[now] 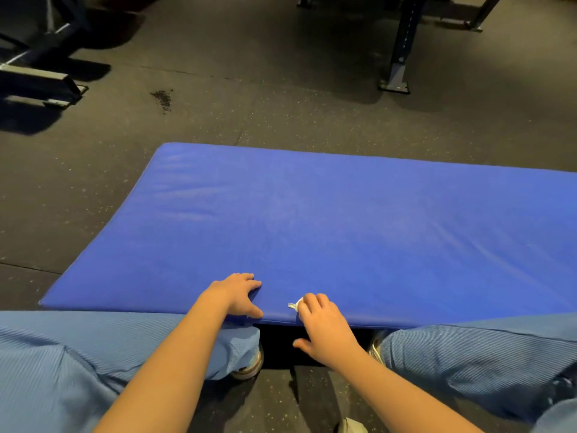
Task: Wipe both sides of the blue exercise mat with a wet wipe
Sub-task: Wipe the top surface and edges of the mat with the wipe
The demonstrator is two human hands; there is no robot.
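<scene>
You are in a gym: dark speckled rubber flooring, a padded blue exercise mat before you, a steel rack upright ahead and a machine frame far left.

The left hand lies spread on the mat at its near edge; the right hand, just beside, curls over the wipe.

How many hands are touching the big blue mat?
2. The left hand rests on the near edge of the blue mat. The right hand is just to its right on the same edge, holding a white wet wipe. Neither is hidden.
</scene>
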